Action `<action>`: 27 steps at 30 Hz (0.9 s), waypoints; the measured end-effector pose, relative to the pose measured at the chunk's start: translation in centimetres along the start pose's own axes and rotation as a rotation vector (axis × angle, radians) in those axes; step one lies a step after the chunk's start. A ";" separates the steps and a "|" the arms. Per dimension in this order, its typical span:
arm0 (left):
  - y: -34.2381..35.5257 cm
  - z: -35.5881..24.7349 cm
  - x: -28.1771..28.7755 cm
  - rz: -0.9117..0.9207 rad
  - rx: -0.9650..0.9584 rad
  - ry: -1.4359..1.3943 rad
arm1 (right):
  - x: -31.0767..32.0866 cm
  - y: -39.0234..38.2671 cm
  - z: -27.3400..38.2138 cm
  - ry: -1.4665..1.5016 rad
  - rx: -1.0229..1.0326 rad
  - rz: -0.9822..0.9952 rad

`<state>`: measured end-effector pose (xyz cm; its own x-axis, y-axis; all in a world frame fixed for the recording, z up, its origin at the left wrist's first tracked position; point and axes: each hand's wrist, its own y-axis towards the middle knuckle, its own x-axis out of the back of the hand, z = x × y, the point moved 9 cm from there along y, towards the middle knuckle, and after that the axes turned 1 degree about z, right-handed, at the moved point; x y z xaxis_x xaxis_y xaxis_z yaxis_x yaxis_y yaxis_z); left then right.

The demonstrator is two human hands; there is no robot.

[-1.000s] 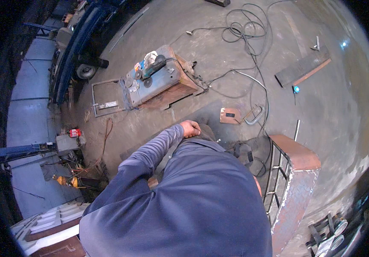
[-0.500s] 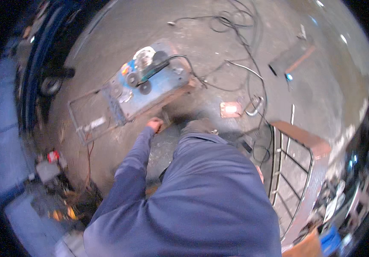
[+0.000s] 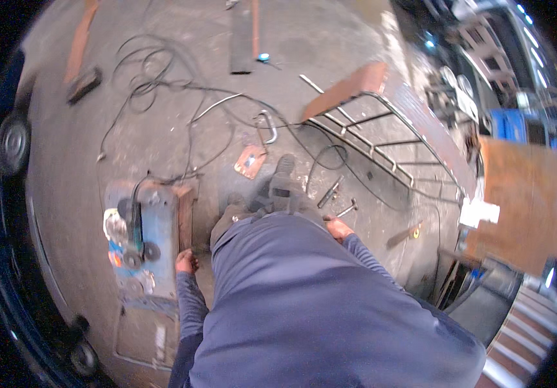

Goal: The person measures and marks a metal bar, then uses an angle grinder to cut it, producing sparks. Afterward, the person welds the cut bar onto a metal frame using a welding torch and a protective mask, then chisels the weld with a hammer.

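Two bare hands hang low: the left hand [image 3: 186, 261] looks loosely curled and empty just beside the blue box-shaped metal machine [image 3: 137, 240]; the right hand [image 3: 338, 227], grip unclear, is near a small hammer [image 3: 347, 207]. Loose black cables [image 3: 181, 116] snaking across the concrete floor [image 3: 330, 39] could catch a foot, I judge.

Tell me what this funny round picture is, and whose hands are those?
It comes from a camera worn on a person's head, looking down, and its wide lens bends everything round. The big blue shape is the person's own shirt. Their left hand hangs beside a blue box-shaped machine standing on the concrete floor, with an angle grinder lying on top. I cannot tell whether that hand touches the machine. Their right hand is near a small hammer on the floor. Neither hand seems to hold anything. Black cables, a small rusty metal plate and a rusty metal frame with bars lie around too.
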<state>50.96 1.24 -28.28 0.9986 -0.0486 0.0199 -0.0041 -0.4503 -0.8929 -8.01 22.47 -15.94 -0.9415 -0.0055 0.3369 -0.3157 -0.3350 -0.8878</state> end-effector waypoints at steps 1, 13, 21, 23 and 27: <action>0.5 -1.2 -1.1 0.031 -0.036 0.065 | 0.3 -0.7 -0.2 0.058 -0.023 -0.019; 4.8 -5.6 -5.3 0.349 -0.191 0.352 | -10.7 3.9 -21.4 -0.249 0.436 0.063; 2.3 -11.4 -2.2 0.158 -0.021 0.326 | -13.2 0.2 -10.8 0.130 0.249 -0.068; 1.6 -11.2 -2.5 0.172 0.010 0.285 | -12.1 -0.3 -11.0 0.140 0.205 -0.089; 0.5 -10.0 -2.3 0.202 0.088 0.187 | -10.2 -3.0 -9.4 0.208 0.141 -0.120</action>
<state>48.18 -7.84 -24.29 0.9509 -0.2970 -0.0870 -0.1893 -0.3356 -0.9228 1.44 32.44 -19.63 -0.9068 0.2308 0.3527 -0.4209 -0.4498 -0.7877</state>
